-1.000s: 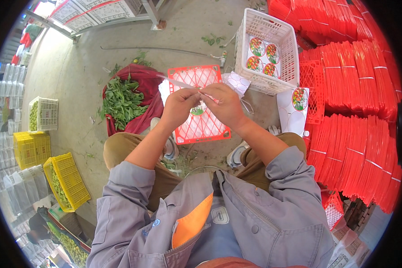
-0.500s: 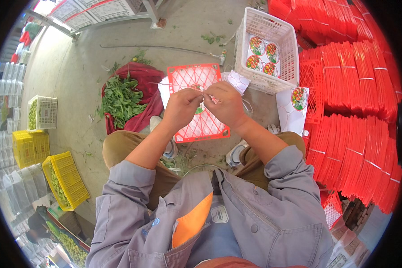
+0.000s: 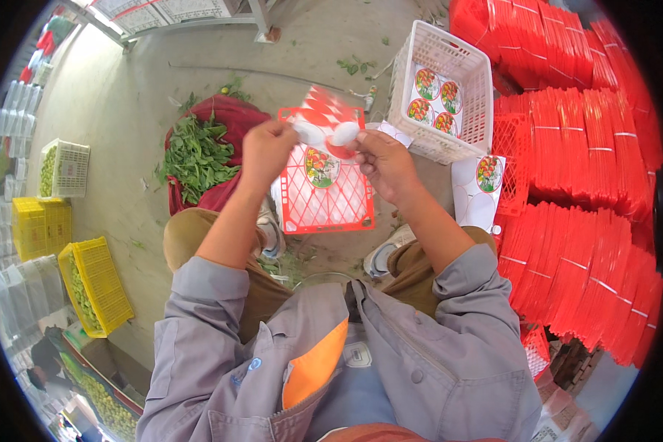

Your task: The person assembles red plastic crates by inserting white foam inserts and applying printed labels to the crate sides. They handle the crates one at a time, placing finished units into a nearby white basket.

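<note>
Round fruit-picture labels (image 3: 435, 96) lie in the far white basket (image 3: 479, 74); another label (image 3: 321, 166) sits on the red mesh package (image 3: 324, 195) at centre.

Concrete floor (image 3: 118, 132), white crate (image 3: 442, 81), yellow crates (image 3: 96, 283), red stacks (image 3: 582, 221), greens (image 3: 195, 158)

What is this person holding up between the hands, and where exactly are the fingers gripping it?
A flat red-and-white net sleeve. The left hand pinches its left edge, the right hand its right edge, above a red lattice basket.
</note>
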Demonstrator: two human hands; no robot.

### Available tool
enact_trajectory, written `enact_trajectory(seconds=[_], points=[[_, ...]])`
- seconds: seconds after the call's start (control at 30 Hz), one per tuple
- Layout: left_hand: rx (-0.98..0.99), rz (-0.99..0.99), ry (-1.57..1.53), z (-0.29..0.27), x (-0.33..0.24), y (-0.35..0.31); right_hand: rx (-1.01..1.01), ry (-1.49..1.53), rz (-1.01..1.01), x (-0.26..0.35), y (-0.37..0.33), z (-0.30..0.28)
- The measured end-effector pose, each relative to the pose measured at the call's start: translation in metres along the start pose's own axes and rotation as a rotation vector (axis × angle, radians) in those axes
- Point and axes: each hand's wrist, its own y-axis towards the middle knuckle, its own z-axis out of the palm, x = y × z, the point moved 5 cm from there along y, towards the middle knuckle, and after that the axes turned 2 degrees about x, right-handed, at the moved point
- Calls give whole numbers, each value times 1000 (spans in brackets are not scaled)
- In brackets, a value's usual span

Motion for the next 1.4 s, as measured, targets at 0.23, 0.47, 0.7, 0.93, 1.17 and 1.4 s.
enact_trajectory(seconds=[0.23, 0.47, 0.7, 0.93, 1.17, 1.4], points=[[-332, -61, -460, -76, -10, 27, 6, -116, -246, -4, 37, -26], [-362, -74, -596, -75, -25, 24, -314, -792, -397, -102, 183, -67], [-346, -111, -444, -82, -13, 23, -400, -797, -380, -153, 270, -120], [-300, -136, -483, -81, -7, 23, -435, -877, -299, -162, 289, -124], [-277, -162, -527, -75, -4, 22, -435, -1094, -351, -163, 290, -118], [-269, -134, -470, -77, -6, 19, -225, -1527, -374, -146, 300, -98]])
